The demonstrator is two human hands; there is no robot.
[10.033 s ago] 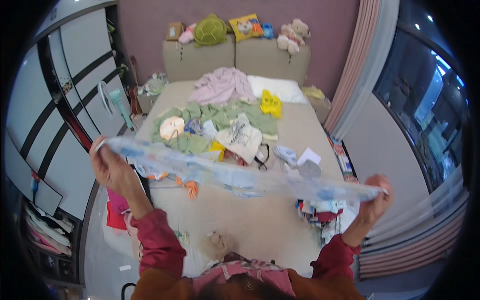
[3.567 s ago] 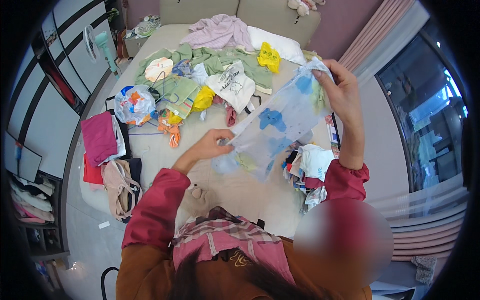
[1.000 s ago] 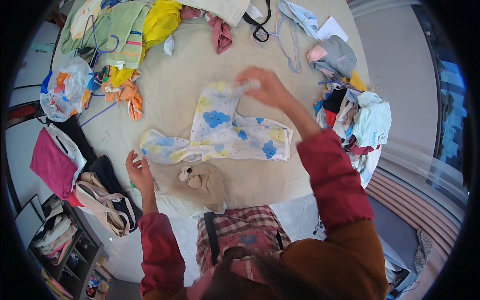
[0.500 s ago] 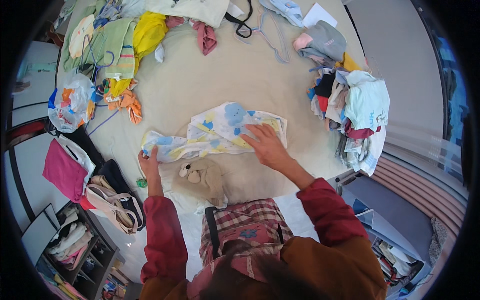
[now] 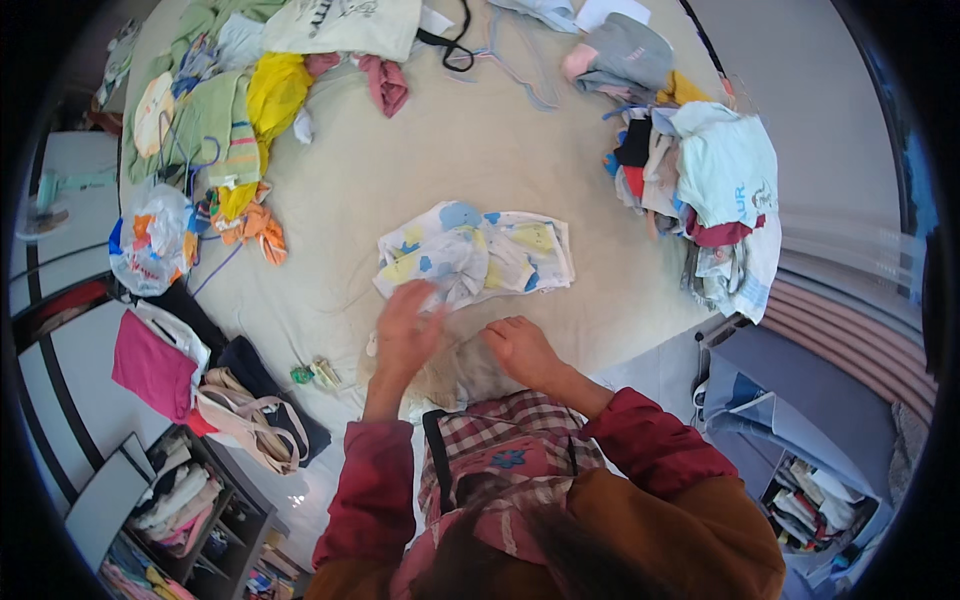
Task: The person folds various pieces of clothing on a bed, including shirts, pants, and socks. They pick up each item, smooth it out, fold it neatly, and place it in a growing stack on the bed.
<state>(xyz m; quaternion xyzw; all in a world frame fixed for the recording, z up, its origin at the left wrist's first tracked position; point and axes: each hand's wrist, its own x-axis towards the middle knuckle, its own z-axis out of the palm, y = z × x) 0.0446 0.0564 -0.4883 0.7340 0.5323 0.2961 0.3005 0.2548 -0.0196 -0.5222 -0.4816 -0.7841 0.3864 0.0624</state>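
Observation:
A white baby cloth with blue clouds and yellow patches lies bunched into a compact shape on the beige sheet. My left hand hovers at its near left edge, smeared by motion, so its fingers are unclear. Just below the cloth's near edge, my right hand is curled, its fingers bent in; whatever is in them, if anything, is hidden. A beige plush toy sits between my forearms at the bed's front edge, mostly covered by my left hand and wrist.
Piled clothes lie on the right. A yellow cloth, green towel and hangers crowd the far left, near a plastic bag. Beyond stands a canvas bag. Handbags hang over the left edge; a small green item is close by.
The cloth's stretched left end has been gathered in toward the rest. My left hand has moved right, and my right hand has come down off the cloth and curled.

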